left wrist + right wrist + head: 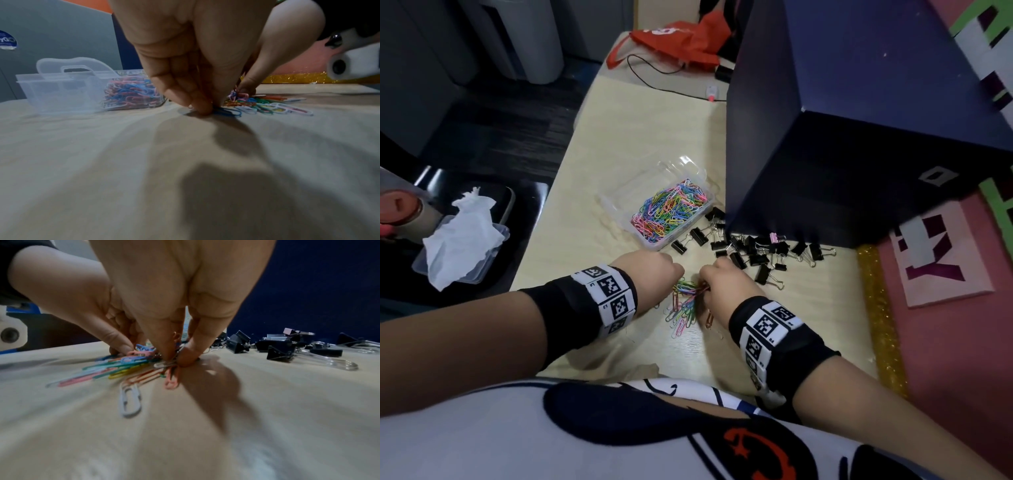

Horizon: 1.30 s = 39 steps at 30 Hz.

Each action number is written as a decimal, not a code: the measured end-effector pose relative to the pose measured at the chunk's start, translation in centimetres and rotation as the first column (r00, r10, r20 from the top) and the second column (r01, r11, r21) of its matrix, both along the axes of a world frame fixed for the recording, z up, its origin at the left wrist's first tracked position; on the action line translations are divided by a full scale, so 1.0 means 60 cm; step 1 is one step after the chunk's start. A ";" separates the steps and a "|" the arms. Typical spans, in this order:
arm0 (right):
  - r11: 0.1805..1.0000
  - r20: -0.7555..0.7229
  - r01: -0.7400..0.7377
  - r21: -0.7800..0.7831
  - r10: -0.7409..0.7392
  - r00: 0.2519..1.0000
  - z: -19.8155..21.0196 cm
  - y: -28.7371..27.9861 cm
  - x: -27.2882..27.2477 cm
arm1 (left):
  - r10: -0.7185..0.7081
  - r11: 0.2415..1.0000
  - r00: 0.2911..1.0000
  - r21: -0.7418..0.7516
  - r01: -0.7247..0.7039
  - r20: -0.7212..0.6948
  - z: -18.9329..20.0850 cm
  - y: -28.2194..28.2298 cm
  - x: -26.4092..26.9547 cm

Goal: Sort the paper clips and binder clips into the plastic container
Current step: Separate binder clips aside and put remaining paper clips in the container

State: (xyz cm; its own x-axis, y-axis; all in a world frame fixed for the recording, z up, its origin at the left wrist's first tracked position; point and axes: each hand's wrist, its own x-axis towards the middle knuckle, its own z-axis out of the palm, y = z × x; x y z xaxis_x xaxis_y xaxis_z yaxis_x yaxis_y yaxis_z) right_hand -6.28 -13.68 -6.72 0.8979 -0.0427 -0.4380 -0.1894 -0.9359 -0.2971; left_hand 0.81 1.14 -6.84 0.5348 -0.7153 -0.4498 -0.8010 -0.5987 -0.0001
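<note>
A small heap of coloured paper clips (685,305) lies on the pale table between my two hands. My left hand (654,274) bunches its fingertips down on the heap's left side and pinches clips (224,111). My right hand (722,281) comes in from the right and pinches clips (168,363) against the table. The clear plastic container (619,219) stands just beyond, one compartment full of coloured paper clips (671,209), the far one bare. Black binder clips (753,253), plus one pink one (774,237), lie scattered to the right.
A tall dark blue box (842,137) stands right behind the binder clips. At the left, off the table, sits a clear lid with crumpled tissue (462,236). A red bag (681,41) and a cable lie at the table's far end. A glittery gold strip (880,308) edges the right side.
</note>
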 end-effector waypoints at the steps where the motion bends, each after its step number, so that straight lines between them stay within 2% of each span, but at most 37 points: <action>1: 1.000 -0.010 0.013 0.003 -0.013 1.000 0.002 -0.002 0.004 | -0.010 1.000 1.000 0.006 0.010 0.015 0.000 0.001 0.002; 5: 0.999 -0.055 0.041 -0.010 -0.041 0.998 0.013 -0.008 0.022 | 0.000 1.000 1.000 -0.012 0.000 0.000 0.006 0.005 0.011; 11: 0.997 -0.041 0.079 -0.019 -0.080 0.996 0.059 -0.012 0.062 | 0.080 0.969 0.992 -0.224 -0.101 -0.102 0.044 0.016 0.039; 16: 0.972 0.087 0.188 0.143 -0.201 0.976 0.081 -0.007 0.115 | 0.221 0.862 0.969 -0.443 -0.247 -0.111 0.074 0.032 0.082; 20: 0.934 0.216 0.213 0.286 -0.280 0.935 0.092 0.007 0.156 | 0.337 0.786 0.934 -0.511 -0.347 -0.117 0.083 0.038 0.113; 23: 0.963 0.218 0.170 0.209 -0.216 0.952 0.098 0.008 0.166 | 0.364 0.797 0.926 -0.479 -0.367 -0.103 0.080 0.042 0.123; 26: 0.992 0.090 0.119 0.052 -0.124 0.988 0.099 0.006 0.146 | 0.312 0.828 0.945 -0.461 -0.319 -0.095 0.075 0.047 0.110; 29: 0.997 -0.171 0.000 -0.077 -0.013 0.985 0.085 0.008 0.101 | 0.134 0.911 0.988 -0.384 -0.153 -0.075 0.064 0.048 0.079; 32: 0.990 -0.323 -0.026 -0.140 -0.021 0.946 0.066 0.013 0.050 | -0.038 0.985 0.993 -0.172 0.017 -0.116 0.047 0.040 0.049; 36: 0.992 -0.268 -0.028 -0.123 -0.006 0.963 0.038 0.020 0.018 | -0.091 0.996 0.980 -0.038 0.086 -0.179 0.018 0.036 0.033; 39: 0.999 -0.160 0.014 -0.044 -0.021 0.987 0.026 0.020 0.008 | -0.058 0.998 0.987 -0.036 0.053 -0.148 0.006 0.028 0.022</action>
State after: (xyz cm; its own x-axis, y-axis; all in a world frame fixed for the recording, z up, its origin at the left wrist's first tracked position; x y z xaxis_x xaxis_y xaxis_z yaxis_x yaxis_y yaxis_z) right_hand -5.83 -12.48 -5.15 0.8150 -0.0794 -0.5740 -0.2480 -0.9430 -0.2218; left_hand 2.12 2.84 -6.47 0.4222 -0.7576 -0.4978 -0.8228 -0.5508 0.1404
